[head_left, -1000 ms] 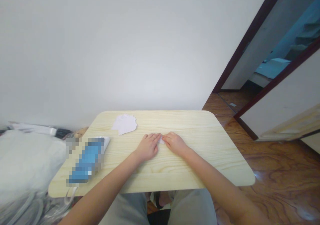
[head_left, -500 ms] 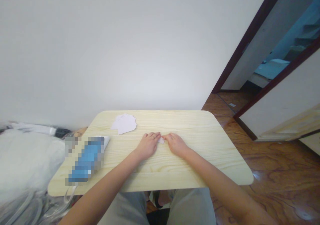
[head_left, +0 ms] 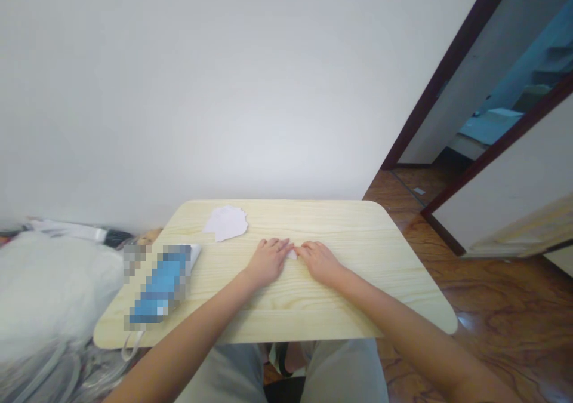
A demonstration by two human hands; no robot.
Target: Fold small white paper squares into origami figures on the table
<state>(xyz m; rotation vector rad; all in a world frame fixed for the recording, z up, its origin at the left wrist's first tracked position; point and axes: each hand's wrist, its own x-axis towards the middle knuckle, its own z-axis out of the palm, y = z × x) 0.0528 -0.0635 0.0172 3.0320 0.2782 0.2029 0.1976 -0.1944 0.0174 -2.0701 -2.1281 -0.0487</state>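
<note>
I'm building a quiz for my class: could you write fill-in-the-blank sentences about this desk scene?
The left hand and right hand lie on a light ____ table.
Between the hands shows a small ____ paper piece.
The pile of papers lies to the ____ of both hands.
Missing: wooden; white; left.

Soft, even daylight; faint shadows, wide-angle bending at edges.

No writing can be read anywhere: the blue item (head_left: 159, 283) at the lower left of the frame is blurred into blocks, while the white paper pile (head_left: 226, 222) and the small white slip (head_left: 291, 254) at centre show no legible marks.
</note>
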